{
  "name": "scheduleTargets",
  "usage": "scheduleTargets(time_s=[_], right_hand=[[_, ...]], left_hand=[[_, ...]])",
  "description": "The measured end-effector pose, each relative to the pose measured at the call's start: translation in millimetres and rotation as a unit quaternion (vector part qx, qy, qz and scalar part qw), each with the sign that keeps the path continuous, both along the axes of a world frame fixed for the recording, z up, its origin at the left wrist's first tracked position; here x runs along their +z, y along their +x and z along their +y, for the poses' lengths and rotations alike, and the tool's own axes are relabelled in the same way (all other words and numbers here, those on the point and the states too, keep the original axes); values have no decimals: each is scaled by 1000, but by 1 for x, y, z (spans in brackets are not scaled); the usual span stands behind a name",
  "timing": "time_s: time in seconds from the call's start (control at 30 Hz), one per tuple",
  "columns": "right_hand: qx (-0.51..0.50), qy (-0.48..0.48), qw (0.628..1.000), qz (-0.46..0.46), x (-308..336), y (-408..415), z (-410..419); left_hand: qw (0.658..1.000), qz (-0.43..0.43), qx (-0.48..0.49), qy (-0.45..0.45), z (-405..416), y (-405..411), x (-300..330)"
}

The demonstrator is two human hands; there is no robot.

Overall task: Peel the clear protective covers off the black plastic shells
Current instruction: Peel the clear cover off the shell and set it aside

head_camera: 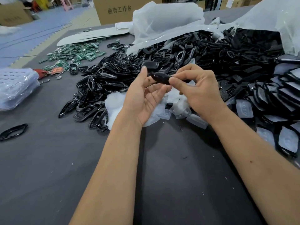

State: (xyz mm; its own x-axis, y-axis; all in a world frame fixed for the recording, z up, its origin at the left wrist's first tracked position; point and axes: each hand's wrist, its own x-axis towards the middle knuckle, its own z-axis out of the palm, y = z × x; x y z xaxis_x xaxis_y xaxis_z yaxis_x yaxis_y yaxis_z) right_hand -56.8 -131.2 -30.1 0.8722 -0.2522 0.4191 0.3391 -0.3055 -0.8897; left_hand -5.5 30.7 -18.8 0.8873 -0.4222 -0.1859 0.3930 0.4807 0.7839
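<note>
One shell (160, 77) is pinched between left hand (144, 98) and right hand (196, 88); peeled covers (177, 101) are heaped beneath it, and many covered shells (285, 140) are left right of it.

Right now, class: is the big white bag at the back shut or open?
Open: its mouth gapes and black shells spill from the bag onto the table.

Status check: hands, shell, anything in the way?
Left hand and right hand both pinch one black shell, held above the table. Peeled clear covers piled beneath. Nothing blocking.
</note>
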Motion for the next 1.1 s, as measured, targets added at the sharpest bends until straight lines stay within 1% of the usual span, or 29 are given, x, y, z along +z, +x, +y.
scheduleTargets(time_s=[0.07, 0.13, 0.2, 0.27, 0.4, 0.47, 0.53, 0.63, 0.8, 0.9, 1.03, 1.1], right_hand=[[-10, 100, 995, 22, 0, 2, 4], [-5, 189, 980, 61, 1, 2, 8], [26, 261, 960, 100, 3, 1, 7], [78, 306, 941, 120, 5, 0, 2], [166, 377, 903, 120, 5, 0, -5], [185, 379, 900, 114, 4, 0, -6], [169, 354, 914, 105, 4, 0, -7], [118, 307, 941, 83, 3, -1, -6], [98, 256, 960, 55, 6, -2, -7], [124, 249, 958, 74, 7, -4, -6], [160, 307, 934, 89, 8, -4, -4], [160, 315, 932, 79, 8, -4, -4]], left_hand=[[1000, -9, 16, -23, -2, -1, 0], [999, -33, 41, -14, -5, -3, -2], [997, -50, 54, 2, -7, -4, -2], [997, -57, 59, 9, -8, -5, -2], [995, -68, 77, 4, -10, -4, -2], [994, -76, 82, 7, -11, -3, -3], [993, -84, 87, 10, -12, -3, -3], [991, -97, 97, 16, -14, -4, -5], [991, -94, 94, 12, -13, -3, -6], [991, -86, 98, 7, -10, -1, -7], [991, -96, 93, 27, -9, -1, -6], [991, -102, 81, 40, -9, -2, -5]])
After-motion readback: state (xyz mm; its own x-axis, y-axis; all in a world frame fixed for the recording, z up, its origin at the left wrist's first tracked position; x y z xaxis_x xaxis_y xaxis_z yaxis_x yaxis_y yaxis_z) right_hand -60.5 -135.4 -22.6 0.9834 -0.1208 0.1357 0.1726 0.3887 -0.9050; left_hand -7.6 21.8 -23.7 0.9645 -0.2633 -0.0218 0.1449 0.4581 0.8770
